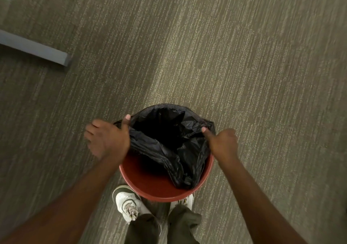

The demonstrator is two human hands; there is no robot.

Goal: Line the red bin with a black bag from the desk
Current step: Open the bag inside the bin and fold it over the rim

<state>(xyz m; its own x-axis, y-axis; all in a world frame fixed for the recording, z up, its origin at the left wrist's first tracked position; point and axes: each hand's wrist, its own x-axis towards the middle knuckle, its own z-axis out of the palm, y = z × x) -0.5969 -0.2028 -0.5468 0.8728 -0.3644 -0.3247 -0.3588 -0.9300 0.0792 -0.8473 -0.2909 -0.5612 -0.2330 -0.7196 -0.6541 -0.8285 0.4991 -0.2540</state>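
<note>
A grey bar (35, 48) lies on the carpet (225, 46), well up and to the left of the bin (150, 176), one end cut off by the frame edge.

The left hand (108, 137) is at the bin's left rim. Its thumb is hooked over the bag (169, 142) edge there and its fingers spread outside the rim, so it pinches the black plastic at that side; the fingers are blurred.

The bin is red and round and stands on the carpet, seen from above. The bag sits inside it, mouth open. Along the far rim the plastic is already folded over the edge. On the near side the bag sags inward in crumpled folds, leaving the bin's red inner wall and near rim bare. A loose fold hangs down inside towards the near right.

Below the bin, a white shoe (129, 206) stands just beside its near-left edge; a second shoe (185, 200) is mostly hidden under its near-right edge. Dark trouser legs (161, 228) run down from both.

The right hand (222, 143) is at the bin's right rim, curled into a loose fist with the thumb pressing the bag edge, gripping the plastic there. Both bare forearms reach in from the lower corners.
</note>
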